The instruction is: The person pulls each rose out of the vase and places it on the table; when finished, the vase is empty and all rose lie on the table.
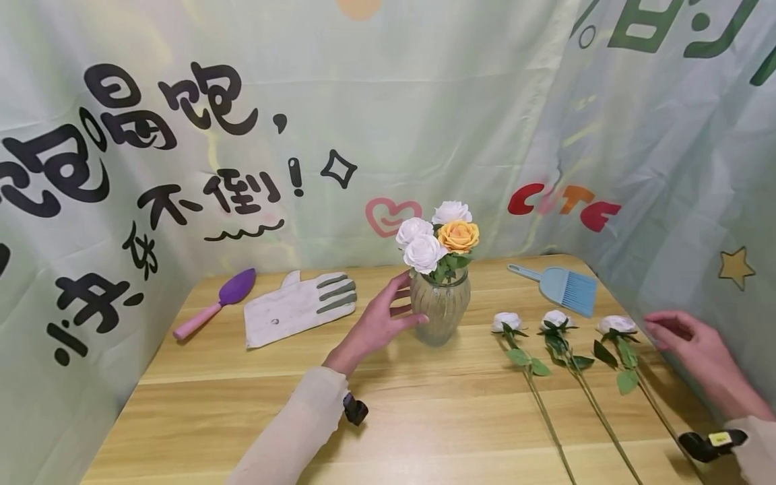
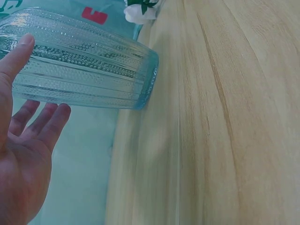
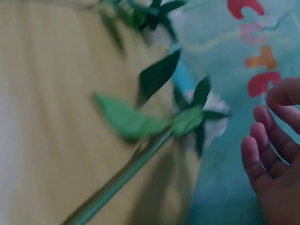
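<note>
A ribbed clear glass vase (image 1: 440, 306) stands upright on the table, holding several white roses (image 1: 424, 254) and one orange rose (image 1: 459, 236). My left hand (image 1: 388, 313) is at its left side, thumb by the front and fingers near the far side. In the left wrist view the thumb (image 2: 24, 42) overlaps the glass, while the fingertips show at its edge; firm contact cannot be made out. Three long-stemmed white roses (image 1: 506, 322) lie on the right. Beside the rightmost rose (image 1: 617, 325), my right hand (image 1: 697, 343) hovers with loosely bent fingers, holding nothing.
A purple trowel (image 1: 238, 287) with a pink handle and a pale work glove (image 1: 297, 308) lie at the back left. Behind the loose roses is a blue dustpan with a small brush (image 1: 566, 289). Printed cloth (image 1: 461, 114) surrounds the wooden table (image 1: 424, 417).
</note>
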Tool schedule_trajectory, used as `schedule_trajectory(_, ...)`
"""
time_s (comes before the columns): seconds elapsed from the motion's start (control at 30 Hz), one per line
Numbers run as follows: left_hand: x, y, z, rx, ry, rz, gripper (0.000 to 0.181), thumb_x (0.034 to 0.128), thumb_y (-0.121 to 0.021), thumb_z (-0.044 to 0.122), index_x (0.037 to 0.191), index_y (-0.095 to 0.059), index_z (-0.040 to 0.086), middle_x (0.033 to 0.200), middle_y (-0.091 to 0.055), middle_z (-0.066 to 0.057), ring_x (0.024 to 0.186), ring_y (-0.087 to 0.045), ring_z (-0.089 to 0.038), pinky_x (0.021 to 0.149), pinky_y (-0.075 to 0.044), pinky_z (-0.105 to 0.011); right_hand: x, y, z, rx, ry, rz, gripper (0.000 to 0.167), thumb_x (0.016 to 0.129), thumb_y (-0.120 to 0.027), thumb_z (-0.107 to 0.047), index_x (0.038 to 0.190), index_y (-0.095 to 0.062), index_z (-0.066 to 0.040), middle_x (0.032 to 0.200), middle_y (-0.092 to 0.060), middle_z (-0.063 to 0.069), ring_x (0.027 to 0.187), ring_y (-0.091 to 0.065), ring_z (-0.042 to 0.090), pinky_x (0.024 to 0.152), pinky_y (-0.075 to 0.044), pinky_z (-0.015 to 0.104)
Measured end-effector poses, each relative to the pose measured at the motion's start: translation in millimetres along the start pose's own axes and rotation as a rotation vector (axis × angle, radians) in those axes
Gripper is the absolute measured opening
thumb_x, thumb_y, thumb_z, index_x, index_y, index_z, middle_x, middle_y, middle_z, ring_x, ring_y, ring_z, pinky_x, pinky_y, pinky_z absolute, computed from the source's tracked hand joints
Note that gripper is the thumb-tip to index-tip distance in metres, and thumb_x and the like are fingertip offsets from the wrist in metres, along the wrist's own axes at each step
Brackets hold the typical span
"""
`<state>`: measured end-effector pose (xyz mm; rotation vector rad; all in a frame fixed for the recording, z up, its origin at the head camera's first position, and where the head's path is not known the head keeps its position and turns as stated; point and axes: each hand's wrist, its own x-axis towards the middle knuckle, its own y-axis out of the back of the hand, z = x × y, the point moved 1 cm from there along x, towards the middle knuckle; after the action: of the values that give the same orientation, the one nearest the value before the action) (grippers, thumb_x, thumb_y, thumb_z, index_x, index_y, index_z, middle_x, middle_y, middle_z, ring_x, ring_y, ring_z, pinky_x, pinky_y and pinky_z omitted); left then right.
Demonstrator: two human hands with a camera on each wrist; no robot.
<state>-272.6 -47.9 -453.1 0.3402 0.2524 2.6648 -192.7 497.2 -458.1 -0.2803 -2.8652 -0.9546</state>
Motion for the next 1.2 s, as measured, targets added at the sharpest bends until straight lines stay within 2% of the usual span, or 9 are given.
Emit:
schedule_trajectory(0.1,0.3,-0.1,0.6,0.004,-0.003,-0.003,0.088,0.0963,-0.086,0.028,0.168,-0.036,0.033,0.166,-0.047,-0.002,0.151,-0.053,-0.033,0.122,-0.054,-0.048,3.8,-1,-19,0.008,0.035,0.045,0.017,0.111,-0.066,-0.025,0.126,-0.064,-0.034,0.11,-0.06,-0.038,0.09,-0.061,-0.011,0.069,-0.052,0.008)
schedule_trajectory(0.23,0.9,0.4,1.2,0.007,-0.011,-0.003,0.088,0.0963,-0.086,0.027,0.168,-0.036,0.032,0.166,-0.048,-0.002,0.151,-0.052,-0.033,0.121,-0.055,-0.048,9.3,-12,-56,0.038,0.111,0.013,0.032,0.113,-0.063,-0.021,0.144,-0.061,-0.022,0.124,-0.063,-0.032,0.106,-0.06,-0.017,0.082,-0.049,0.001)
schedule_trajectory(0.3,1.2,0.6,1.0,0.01,-0.013,-0.003,0.088,0.0963,-0.086,0.026,0.168,-0.036,0.032,0.165,-0.048,-0.001,0.152,-0.052,-0.031,0.121,-0.055,-0.046,12.1,-23,-75,0.136,0.169,-0.027,0.038,0.113,-0.061,-0.013,0.15,-0.057,-0.011,0.131,-0.066,-0.025,0.114,-0.062,-0.014,0.09,-0.048,-0.001)
schedule_trajectory(0.43,1.3,0.4,0.4,0.016,-0.019,-0.007,0.087,0.0972,-0.085,0.026,0.168,-0.036,0.032,0.165,-0.048,-0.001,0.152,-0.051,-0.03,0.121,-0.055,-0.044,15.7,-52,-108,0.351,0.292,-0.102,0.041,0.111,-0.058,0.001,0.151,-0.054,0.0,0.137,-0.07,-0.01,0.122,-0.066,-0.003,0.098,-0.052,0.003)
schedule_trajectory(0.57,0.8,0.8,-0.8,0.012,-0.024,-0.006,0.087,0.0968,-0.086,0.026,0.168,-0.036,0.033,0.166,-0.048,-0.001,0.152,-0.051,-0.032,0.121,-0.055,-0.047,17.6,-88,-134,0.436,0.391,-0.199,0.043,0.11,-0.055,0.006,0.152,-0.051,0.005,0.141,-0.068,-0.004,0.126,-0.066,0.005,0.103,-0.056,0.01)
schedule_trajectory(0.67,0.2,1.9,-2.1,0.012,-0.025,-0.001,0.087,0.0964,-0.086,0.028,0.167,-0.037,0.034,0.166,-0.047,0.0,0.152,-0.052,-0.034,0.121,-0.055,-0.048,19.9,-117,-148,0.421,0.415,-0.259,0.048,0.11,-0.057,0.004,0.157,-0.047,0.001,0.147,-0.063,-0.003,0.131,-0.063,0.007,0.105,-0.058,0.014)
schedule_trajectory(0.87,0.7,3.8,-3.6,0.02,-0.026,0.002,0.086,0.0965,-0.086,0.031,0.167,-0.037,0.036,0.166,-0.047,0.003,0.151,-0.053,-0.03,0.119,-0.056,-0.038,23.2,-164,-162,0.397,0.384,-0.326,0.065,0.111,-0.06,-0.002,0.169,-0.035,-0.015,0.166,-0.044,0.016,0.143,-0.053,0.004,0.108,-0.055,0.013)
schedule_trajectory(1.07,1.3,2.0,-2.6,0.008,-0.012,-0.005,0.087,0.0963,-0.086,0.03,0.167,-0.037,0.035,0.166,-0.047,0.002,0.152,-0.052,-0.033,0.12,-0.056,-0.04,27.1,-192,-171,0.433,0.37,-0.374,0.084,0.107,-0.064,0.001,0.175,-0.023,-0.026,0.178,-0.028,0.017,0.161,-0.033,0.043,0.12,-0.048,0.016)
schedule_trajectory(1.2,2.1,0.5,-2.8,0.007,-0.012,-0.007,0.087,0.0963,-0.086,0.029,0.167,-0.037,0.036,0.166,-0.048,0.002,0.151,-0.052,-0.033,0.119,-0.056,-0.04,27.7,-202,-174,0.441,0.335,-0.375,0.087,0.105,-0.068,0.0,0.175,-0.021,-0.023,0.18,-0.026,0.014,0.163,-0.029,0.045,0.126,-0.046,0.029)
